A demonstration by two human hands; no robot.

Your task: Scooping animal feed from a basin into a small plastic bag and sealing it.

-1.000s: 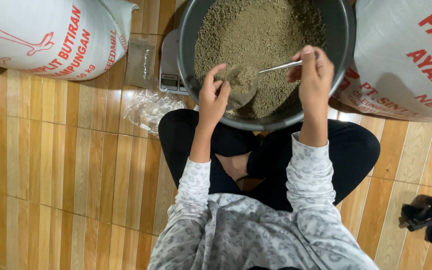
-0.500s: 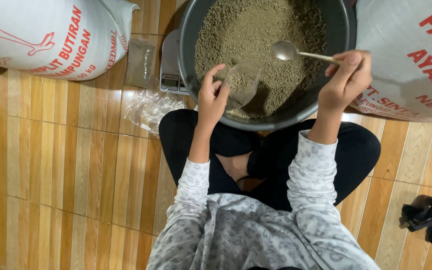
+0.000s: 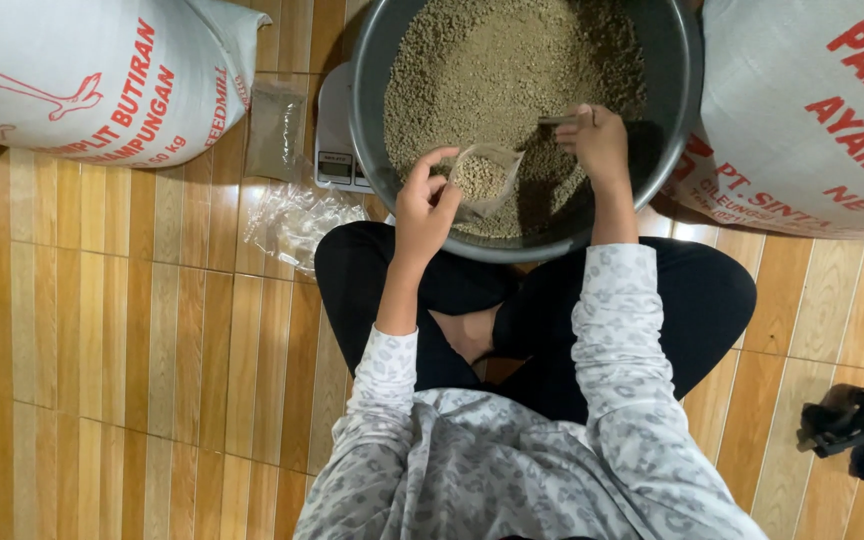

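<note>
One scoop more: right hand (image 3: 600,140), gripping spoon (image 3: 557,120), has swung back w/ it to clear bag (image 3: 482,178) pinched open by left hand (image 3: 422,205); filling ongoing.

left hand (image 3: 424,205): we raise it forward, wrist bent, thumb and fingers curled in a pinch | right hand (image 3: 597,140): closed in a fist, knuckles up (fingertips hidden from us) | arms: both sleeved, stretched ahead, elbows near our body | legs: crossed beneath us
</note>
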